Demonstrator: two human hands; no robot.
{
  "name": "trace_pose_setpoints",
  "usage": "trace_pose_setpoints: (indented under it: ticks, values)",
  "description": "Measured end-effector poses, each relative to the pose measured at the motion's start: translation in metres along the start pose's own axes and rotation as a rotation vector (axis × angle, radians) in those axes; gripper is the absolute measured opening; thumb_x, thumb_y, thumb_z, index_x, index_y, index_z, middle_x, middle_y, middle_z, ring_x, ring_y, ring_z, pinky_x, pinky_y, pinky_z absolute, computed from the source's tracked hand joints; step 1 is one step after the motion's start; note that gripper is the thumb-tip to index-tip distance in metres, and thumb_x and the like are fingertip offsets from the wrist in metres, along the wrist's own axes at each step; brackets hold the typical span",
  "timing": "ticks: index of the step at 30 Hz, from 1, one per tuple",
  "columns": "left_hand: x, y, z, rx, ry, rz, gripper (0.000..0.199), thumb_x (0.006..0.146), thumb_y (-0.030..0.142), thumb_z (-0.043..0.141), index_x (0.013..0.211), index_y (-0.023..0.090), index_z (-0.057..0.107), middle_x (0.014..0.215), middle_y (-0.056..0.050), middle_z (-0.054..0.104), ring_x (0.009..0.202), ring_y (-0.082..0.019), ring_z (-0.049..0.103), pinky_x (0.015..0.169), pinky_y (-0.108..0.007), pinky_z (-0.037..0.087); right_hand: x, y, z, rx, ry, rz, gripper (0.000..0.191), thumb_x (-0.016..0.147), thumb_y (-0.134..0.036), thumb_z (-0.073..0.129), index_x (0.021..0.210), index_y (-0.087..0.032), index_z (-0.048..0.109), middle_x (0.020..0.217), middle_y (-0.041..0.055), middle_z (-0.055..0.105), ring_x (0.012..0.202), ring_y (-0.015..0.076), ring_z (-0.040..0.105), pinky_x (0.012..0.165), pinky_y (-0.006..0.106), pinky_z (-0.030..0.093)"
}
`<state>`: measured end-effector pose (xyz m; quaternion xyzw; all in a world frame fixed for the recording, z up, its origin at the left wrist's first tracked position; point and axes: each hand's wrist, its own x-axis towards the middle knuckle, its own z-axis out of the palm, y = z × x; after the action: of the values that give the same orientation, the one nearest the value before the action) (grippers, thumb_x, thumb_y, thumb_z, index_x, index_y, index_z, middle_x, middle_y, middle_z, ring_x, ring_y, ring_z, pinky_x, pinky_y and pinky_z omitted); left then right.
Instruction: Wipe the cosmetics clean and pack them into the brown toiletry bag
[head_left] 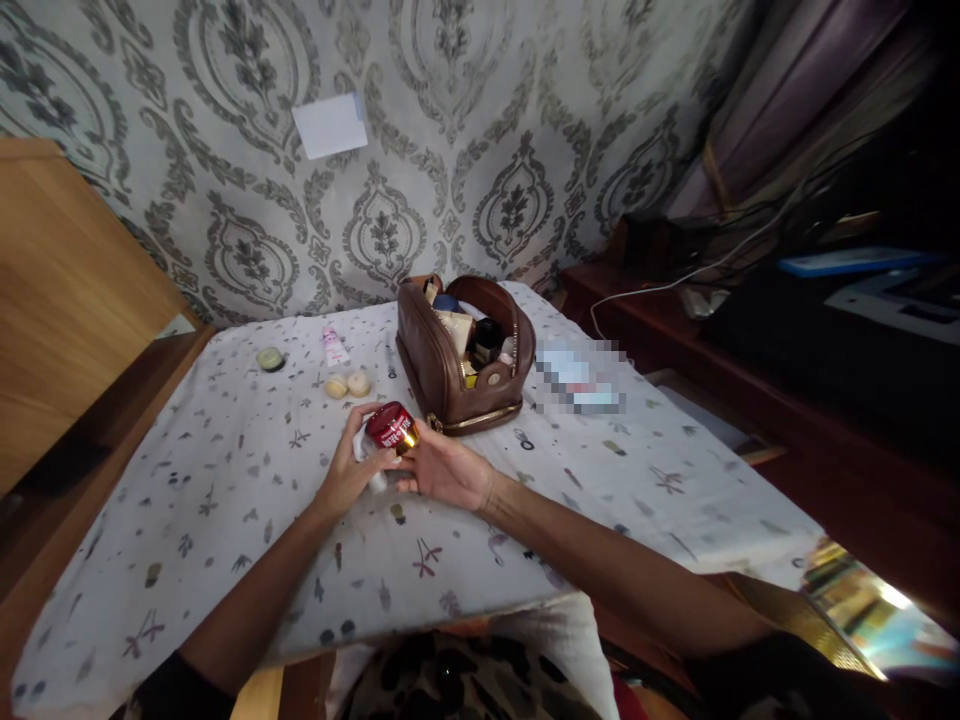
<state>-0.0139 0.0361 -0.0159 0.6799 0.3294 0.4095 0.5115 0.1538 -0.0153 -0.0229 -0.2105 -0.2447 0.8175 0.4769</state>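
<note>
A red jar with a gold band [391,428] is held above the patterned cloth, in front of the bag. My left hand [349,470] is wrapped round its left side, with something white, perhaps a tissue, beneath the jar. On the jar's right side, my right hand [448,468] touches it with its fingers. Just behind the hands stands an open brown leather bag [429,350], filled with small bottles, boxes and other cosmetics. Two small round cream-coloured items [347,385] lie left of the bag. Behind them is a pink and white tube [334,346].
A small green round container [270,359] sits at the cloth's back left. Right of the bag lies a blurred, pixelated item [579,377]. Wooden furniture [82,300] borders the left side; a dark red surface [720,400] with cables lies right.
</note>
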Motion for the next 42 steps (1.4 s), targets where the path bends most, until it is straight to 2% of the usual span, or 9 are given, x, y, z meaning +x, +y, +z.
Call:
trace_pose_setpoints:
  ticks: [4,7,14,19,23,27,32,35,42]
  values:
    - [0.001,0.002,0.0,-0.135,-0.148,-0.083,0.076,0.062,0.05,0.083,0.124,0.017,0.055,0.119,-0.013,0.065,0.108,-0.028,0.062,0.097,-0.04,0.048,0.004,0.005,-0.002,-0.064,0.021,0.025,0.048,0.076,-0.062,0.07,0.099,-0.02,0.066,0.091,0.0027,0.069,0.08,0.0135,0.063,0.066,0.024,0.05]
    - [0.001,0.003,0.001,-0.121,-0.111,-0.051,0.063,0.065,0.045,0.081,0.117,0.018,0.057,0.11,-0.009,0.067,0.103,-0.025,0.063,0.095,-0.036,0.047,0.007,0.008,-0.003,-0.113,0.102,-0.027,0.054,0.069,-0.065,0.074,0.093,-0.017,0.068,0.083,0.0029,0.069,0.074,0.0132,0.064,0.06,0.023,0.049]
    - [0.004,0.006,0.002,0.225,0.045,0.071,0.035,0.072,0.038,0.073,0.096,0.02,0.054,0.084,0.002,0.061,0.076,-0.015,0.057,0.073,-0.025,0.046,0.005,0.007,0.003,-0.263,0.21,-0.182,0.051,0.07,-0.063,0.074,0.08,-0.014,0.064,0.071,0.0026,0.066,0.065,0.0131,0.065,0.052,0.02,0.044]
    - [0.002,0.007,0.0,0.608,0.016,0.086,0.039,0.069,0.047,0.072,0.09,0.022,0.05,0.076,0.002,0.06,0.069,-0.017,0.055,0.065,-0.028,0.041,0.002,0.004,0.005,-0.439,0.38,-0.379,0.048,0.064,-0.048,0.084,0.097,-0.02,0.063,0.082,-0.0014,0.065,0.068,0.011,0.059,0.056,0.021,0.045]
    - [0.0,0.003,-0.003,0.737,-0.039,0.158,0.036,0.075,0.054,0.063,0.085,0.023,0.048,0.072,0.002,0.056,0.065,-0.018,0.052,0.061,-0.029,0.038,0.001,0.005,0.006,-0.53,0.35,-0.357,0.042,0.062,-0.04,0.086,0.093,-0.02,0.066,0.086,-0.0012,0.065,0.075,0.0115,0.059,0.065,0.023,0.047]
    - [-0.002,0.005,-0.007,0.604,-0.032,0.23,0.031,0.086,0.053,0.049,0.091,0.022,0.049,0.077,0.001,0.055,0.066,-0.017,0.05,0.065,-0.03,0.041,0.002,0.006,0.005,-0.374,0.261,-0.261,0.043,0.065,-0.044,0.084,0.095,-0.018,0.068,0.09,0.001,0.067,0.075,0.0117,0.061,0.06,0.022,0.045]
    - [-0.001,0.013,-0.002,0.325,0.177,0.227,0.031,0.099,0.046,0.033,0.098,0.022,0.053,0.088,-0.002,0.057,0.08,-0.016,0.054,0.077,-0.029,0.044,0.004,0.008,0.003,-0.325,0.216,-0.217,0.049,0.067,-0.051,0.082,0.097,-0.018,0.064,0.078,0.0015,0.071,0.06,0.0113,0.063,0.051,0.021,0.044]
    - [0.0,0.018,0.001,0.151,0.265,0.173,0.026,0.097,0.047,0.043,0.096,0.023,0.055,0.09,-0.001,0.057,0.079,-0.014,0.054,0.074,-0.025,0.044,0.003,0.007,0.002,-0.321,0.155,-0.167,0.048,0.07,-0.057,0.078,0.089,-0.018,0.057,0.072,0.0026,0.072,0.06,0.0153,0.069,0.048,0.02,0.044]
    - [0.002,0.023,0.003,-0.027,0.27,0.142,0.03,0.087,0.042,0.063,0.069,0.018,0.056,0.088,-0.002,0.057,0.082,-0.014,0.054,0.074,-0.024,0.044,0.003,0.009,0.0,-0.321,0.07,-0.066,0.051,0.073,-0.057,0.076,0.094,-0.012,0.064,0.079,0.0058,0.073,0.062,0.0146,0.072,0.055,0.02,0.054]
